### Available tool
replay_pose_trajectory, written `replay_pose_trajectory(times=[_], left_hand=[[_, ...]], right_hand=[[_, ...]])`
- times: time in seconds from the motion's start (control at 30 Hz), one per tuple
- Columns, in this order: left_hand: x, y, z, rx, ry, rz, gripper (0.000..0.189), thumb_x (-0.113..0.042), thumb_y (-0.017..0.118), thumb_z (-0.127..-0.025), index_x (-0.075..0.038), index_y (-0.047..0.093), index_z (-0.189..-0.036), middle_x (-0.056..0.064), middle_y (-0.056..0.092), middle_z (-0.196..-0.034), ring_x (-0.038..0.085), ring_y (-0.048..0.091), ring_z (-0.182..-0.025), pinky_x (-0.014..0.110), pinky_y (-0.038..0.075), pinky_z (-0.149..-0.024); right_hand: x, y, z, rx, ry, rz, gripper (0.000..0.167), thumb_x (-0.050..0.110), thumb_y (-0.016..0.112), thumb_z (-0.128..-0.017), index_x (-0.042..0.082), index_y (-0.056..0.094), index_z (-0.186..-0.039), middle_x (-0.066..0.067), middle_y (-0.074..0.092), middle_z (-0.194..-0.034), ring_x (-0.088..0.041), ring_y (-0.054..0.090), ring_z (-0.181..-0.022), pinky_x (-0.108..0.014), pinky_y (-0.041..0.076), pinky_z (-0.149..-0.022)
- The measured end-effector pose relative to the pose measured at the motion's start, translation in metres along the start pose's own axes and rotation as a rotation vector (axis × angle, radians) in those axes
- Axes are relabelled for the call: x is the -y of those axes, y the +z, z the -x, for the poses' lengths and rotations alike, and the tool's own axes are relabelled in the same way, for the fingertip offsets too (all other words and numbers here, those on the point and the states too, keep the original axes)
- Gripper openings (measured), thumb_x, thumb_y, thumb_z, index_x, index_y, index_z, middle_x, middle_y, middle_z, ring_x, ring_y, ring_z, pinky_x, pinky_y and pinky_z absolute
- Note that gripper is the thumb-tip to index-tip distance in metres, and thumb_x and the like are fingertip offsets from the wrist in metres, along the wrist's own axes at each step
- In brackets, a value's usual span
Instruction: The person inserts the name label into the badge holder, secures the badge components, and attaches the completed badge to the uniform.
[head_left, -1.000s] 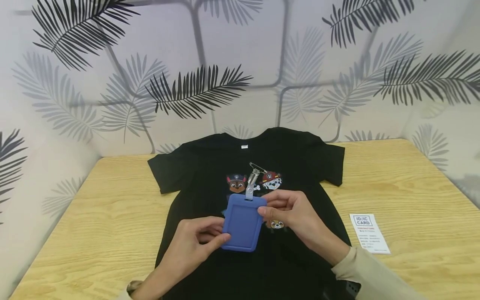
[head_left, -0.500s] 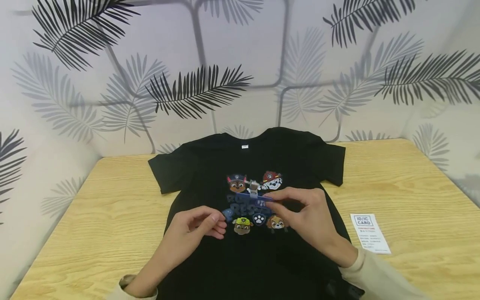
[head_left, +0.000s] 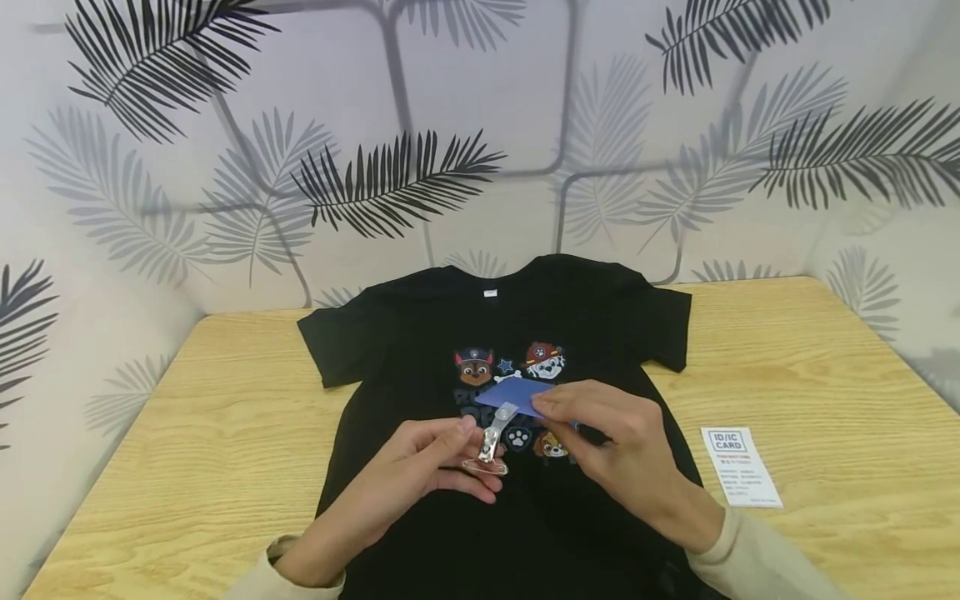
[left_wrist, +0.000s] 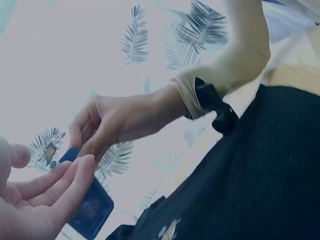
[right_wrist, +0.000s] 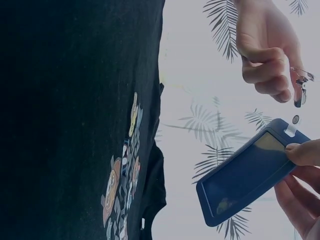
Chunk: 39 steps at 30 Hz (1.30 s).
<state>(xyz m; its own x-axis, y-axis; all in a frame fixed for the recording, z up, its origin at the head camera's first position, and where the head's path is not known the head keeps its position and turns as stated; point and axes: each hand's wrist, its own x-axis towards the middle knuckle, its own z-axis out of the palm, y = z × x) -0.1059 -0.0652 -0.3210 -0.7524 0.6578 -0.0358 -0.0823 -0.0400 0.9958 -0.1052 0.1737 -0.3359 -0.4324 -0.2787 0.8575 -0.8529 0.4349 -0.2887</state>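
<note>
My right hand (head_left: pixel 622 433) pinches a blue badge holder (head_left: pixel 513 393) by its side, thumb on one face and fingers behind. The holder is tilted nearly edge-on in the head view; its framed window face (right_wrist: pixel 245 175) shows in the right wrist view. A clear strap with a metal clip (head_left: pixel 489 446) and a safety pin (head_left: pixel 483 467) points from it toward my left hand (head_left: pixel 427 467). That hand's fingers reach around the clip and pin, with the thumb apart from the fingers (left_wrist: pixel 75 185). Both hands are above a black T-shirt (head_left: pixel 420 333) with cartoon dog heads printed on its chest.
The shirt lies spread on a wooden table (head_left: pixel 225 417). To its right is a white printed card (head_left: pixel 741 467) marked ID/IC CARD. A wall covering with a leaf pattern (head_left: pixel 480 108) rises behind the table's far edge.
The badge holder has tipped from facing the camera to nearly flat, its clip swinging from the far side toward me. The left hand let go of the holder and moved to the clip.
</note>
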Motion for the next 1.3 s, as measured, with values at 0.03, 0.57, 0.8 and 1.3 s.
replay_pose_trajectory(times=[0.03, 0.57, 0.8, 1.3], left_hand=[[-0.001, 0.001, -0.001, 0.012, 0.001, 0.012, 0.047, -0.027, 0.045, -0.104, 0.018, 0.056, -0.110, 0.023, 0.067, -0.099, 0.024, 0.069, -0.088, 0.040, 0.057, -0.081], [-0.016, 0.011, -0.020, -0.054, 0.057, -0.080, 0.026, -0.014, 0.050, -0.100, 0.010, 0.058, -0.102, 0.008, 0.063, -0.083, 0.015, 0.061, -0.067, 0.026, 0.056, -0.064], [-0.019, 0.013, -0.026, -0.097, 0.110, -0.145, 0.027, -0.014, 0.041, -0.104, 0.010, 0.053, -0.102, 0.004, 0.045, -0.068, 0.009, 0.042, -0.057, 0.019, 0.040, -0.051], [-0.029, 0.000, -0.032, -0.109, 0.183, -0.339, 0.023, -0.012, 0.044, -0.103, 0.006, 0.058, -0.098, 0.005, 0.052, -0.072, 0.009, 0.042, -0.055, 0.019, 0.039, -0.050]], right_hand=[[0.000, 0.000, 0.000, -0.007, -0.003, 0.002, 0.028, 0.027, 0.061, -0.096, 0.003, 0.076, -0.093, -0.008, 0.074, -0.091, -0.022, 0.070, -0.083, -0.019, 0.051, -0.087], [0.001, 0.000, 0.000, -0.081, 0.018, 0.051, 0.027, 0.027, 0.063, -0.095, 0.003, 0.075, -0.090, -0.008, 0.074, -0.091, -0.021, 0.070, -0.080, -0.017, 0.051, -0.084], [0.003, -0.001, -0.002, -0.093, 0.075, 0.057, 0.029, 0.030, 0.063, -0.094, 0.003, 0.075, -0.093, -0.006, 0.073, -0.090, -0.019, 0.070, -0.079, -0.016, 0.051, -0.082], [0.005, 0.000, -0.008, 0.084, 0.363, -0.075, 0.012, 0.003, 0.068, -0.088, 0.006, 0.068, -0.100, -0.002, 0.073, -0.086, -0.009, 0.069, -0.075, -0.021, 0.057, -0.066]])
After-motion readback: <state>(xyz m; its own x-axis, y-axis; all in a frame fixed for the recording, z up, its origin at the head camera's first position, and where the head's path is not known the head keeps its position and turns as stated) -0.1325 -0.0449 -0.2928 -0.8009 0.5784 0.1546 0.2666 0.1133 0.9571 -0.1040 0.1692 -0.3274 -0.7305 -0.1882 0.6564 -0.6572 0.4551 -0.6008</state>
